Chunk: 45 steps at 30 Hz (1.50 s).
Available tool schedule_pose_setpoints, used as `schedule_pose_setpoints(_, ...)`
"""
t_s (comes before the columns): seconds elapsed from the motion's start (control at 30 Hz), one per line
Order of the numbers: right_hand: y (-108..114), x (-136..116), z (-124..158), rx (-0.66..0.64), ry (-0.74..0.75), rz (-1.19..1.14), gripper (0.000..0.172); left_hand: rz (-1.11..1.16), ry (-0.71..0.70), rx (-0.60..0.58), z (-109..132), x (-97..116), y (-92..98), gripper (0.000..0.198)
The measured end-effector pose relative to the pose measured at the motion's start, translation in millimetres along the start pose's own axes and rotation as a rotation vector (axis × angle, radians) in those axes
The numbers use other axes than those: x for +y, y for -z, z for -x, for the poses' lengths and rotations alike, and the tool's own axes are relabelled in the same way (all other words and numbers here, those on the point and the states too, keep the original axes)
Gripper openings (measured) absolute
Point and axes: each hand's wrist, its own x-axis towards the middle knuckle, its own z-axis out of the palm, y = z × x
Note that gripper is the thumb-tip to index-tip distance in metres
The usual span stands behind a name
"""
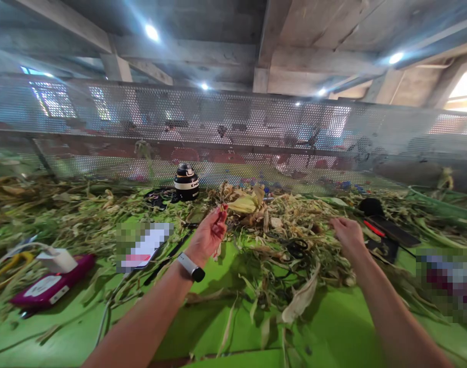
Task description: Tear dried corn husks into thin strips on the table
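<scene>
My left hand (pixel 210 236), with a grey-banded watch (pixel 191 267) on the wrist, pinches a yellowish dried leaf (pixel 244 204) by its narrow end. The leaf's broad part points right, over a heap of dried leaves (pixel 274 225). My right hand (pixel 347 234) is at the right side of that heap, with its fingers curled together. Whatever may be between those fingers is hidden. Loose withered leaves, one pale and wide (pixel 303 296), lie between my arms on the green tabletop (pixel 333 327).
A black-and-white bottle (pixel 186 183) stands in front of a perforated metal screen (pixel 237 122). On the left are a magenta power strip (pixel 51 289) with a white plug (pixel 57 260) and a phone-like object (pixel 145 245). Dark items (pixel 392 231) and a green basket (pixel 440 202) sit right.
</scene>
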Motion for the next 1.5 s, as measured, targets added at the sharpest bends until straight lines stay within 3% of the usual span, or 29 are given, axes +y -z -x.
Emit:
schedule_pose_setpoints(0.13, 3.2, -4.9, 3.3, 0.183, -0.026, 0.24, 0.018, -0.214, -0.057, -0.015, 5.5, -13.2, -1.5, 0.01)
schedule_pose_setpoints(0.23, -13.8, -22.9, 25.5, 0.179, 0.119, 0.302, 0.007, -0.516, -0.099, -0.109, 15.4, -26.7, -5.9, 0.014)
schedule_pose_setpoints(0.3, -32.2, -38.9, 50.7, -0.103, 0.163, 0.088, 0.024, -0.646, -0.126, -0.178, 22.5, -34.4, -8.8, 0.017)
schedule_pose_setpoints(0.37, -51.4, -52.8, 79.0, -0.548, 0.072, -0.202, 0.033, -0.723, -0.125, -0.212, 28.8, -40.6, -10.6, 0.02)
schedule_pose_setpoints(0.4, -60.0, -57.7, 92.1, -0.706, 0.017, -0.334, 0.035, -0.753, -0.116, -0.237, 31.5, -43.2, -11.0, 0.02)
schedule_pose_setpoints(0.5, -77.7, -62.0, 117.9, -0.986, -0.149, -0.577, 0.038, -0.803, -0.071, -0.334, 37.7, -48.8, -10.8, 0.02)
schedule_pose_setpoints(0.57, -82.4, -58.6, 122.3, -1.061, -0.199, -0.618, 0.037, -0.785, -0.031, -0.343, 39.7, -50.8, -10.1, 0.021)
schedule_pose_setpoints(0.73, -81.9, -50.4, 115.0, -0.968, -0.205, -0.537, 0.031, -0.636, -0.002, -0.211, 36.9, -49.6, -9.5, 0.025)
schedule_pose_setpoints(0.9, -80.5, -49.6, 108.1, -0.896, -0.078, -0.34, 0.029, -0.428, 0.023, -0.079, 28.7, -41.2, -9.8, 0.022)
schedule_pose_setpoints(1.07, -69.8, -36.9, 76.8, -0.581, 0.054, -0.153, 0.024, -0.277, -0.044, 0.043, 14.5, -27.8, -4.2, 0.012)
schedule_pose_setpoints(1.2, -57.8, -24.5, 56.2, -0.432, 0.181, 0.106, 0.019, -0.341, -0.057, 0.058, 9.4, -22.9, -2.1, 0.015)
schedule_pose_setpoints(1.3, -49.3, -31.4, 61.8, -0.446, 0.381, 0.404, 0.038, -0.462, -0.021, -0.006, 12.3, -23.6, -3.9, 0.019)
schedule_pose_setpoints(1.37, -43.6, -44.7, 73.6, -0.58, 0.453, 0.488, 0.051, -0.526, -0.011, -0.032, 15.1, -24.5, -5.6, 0.022)
schedule_pose_setpoints(1.47, -39.6, -65.9, 95.3, -1.121, 0.498, 0.37, 0.052, -0.59, -0.016, -0.042, 17.3, -25.3, -6.4, 0.025)
schedule_pose_setpoints(1.5, -41.1, -70.3, 102.2, -1.227, 0.514, 0.346, 0.056, -0.606, -0.017, -0.047, 17.3, -25.5, -6.0, 0.026)
